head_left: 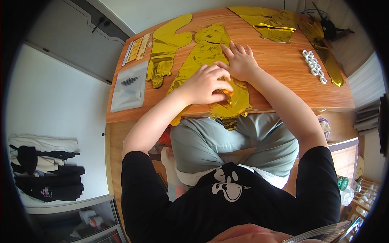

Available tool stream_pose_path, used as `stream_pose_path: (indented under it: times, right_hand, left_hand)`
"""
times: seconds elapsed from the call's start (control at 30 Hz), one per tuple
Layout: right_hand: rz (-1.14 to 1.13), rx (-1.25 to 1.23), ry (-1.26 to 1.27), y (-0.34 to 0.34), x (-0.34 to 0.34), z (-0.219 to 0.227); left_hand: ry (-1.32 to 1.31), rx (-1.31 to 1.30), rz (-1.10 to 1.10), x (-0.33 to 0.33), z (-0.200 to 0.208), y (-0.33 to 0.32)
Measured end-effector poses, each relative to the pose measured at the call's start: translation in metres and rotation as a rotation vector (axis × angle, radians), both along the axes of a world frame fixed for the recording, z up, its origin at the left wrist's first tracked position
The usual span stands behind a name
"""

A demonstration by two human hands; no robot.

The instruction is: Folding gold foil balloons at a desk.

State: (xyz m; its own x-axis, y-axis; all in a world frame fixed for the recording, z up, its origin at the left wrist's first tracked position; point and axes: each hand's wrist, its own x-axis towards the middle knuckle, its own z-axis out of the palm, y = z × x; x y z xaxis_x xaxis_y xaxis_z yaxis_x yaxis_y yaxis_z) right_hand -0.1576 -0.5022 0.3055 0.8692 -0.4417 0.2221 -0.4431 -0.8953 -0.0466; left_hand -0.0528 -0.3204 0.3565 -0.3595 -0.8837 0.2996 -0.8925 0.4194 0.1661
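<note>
A flat, uninflated gold foil balloon [197, 56] lies wrinkled in the middle of the table, its near end hanging over the front edge. My left hand [207, 84] is curled over the near part, fingers bent and thumb below, closed on the foil. The foil under that palm is hidden. Farther up and to the right, my right hand [240, 61] rests with fingers spread at the balloon's right edge, its thumb close to my left fingers. Another gold foil balloon [162, 44] lies flat to the left.
On the wooden table [279, 77], a clear plastic bag [129, 91] with dark thin pieces lies left, below a printed card [137, 48]. More gold foil [269, 22] lies at the back right, with another foil strip [326, 54] by the right edge. White rings [314, 67] lie beside it.
</note>
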Motion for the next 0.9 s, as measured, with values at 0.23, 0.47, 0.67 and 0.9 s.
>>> stream_pose_path:
  times: [0.23, 0.47, 0.67, 0.9]
  right_hand:
    - [0.002, 0.020, -0.026, 0.001, 0.000, 0.000]
    - [-0.004, 0.024, -0.027, 0.001, -0.001, 0.001]
    - [-0.005, 0.024, -0.024, 0.001, -0.001, 0.002]
    - [-0.004, 0.020, -0.016, 0.000, -0.001, 0.000]
  left_hand:
    - [-0.121, 0.000, -0.035, 0.017, 0.013, 0.017]
    - [-0.199, -0.091, -0.076, 0.004, 0.003, 0.034]
    - [0.004, -0.001, -0.067, 0.006, -0.008, 0.043]
    - [0.175, 0.024, -0.073, -0.006, -0.001, 0.036]
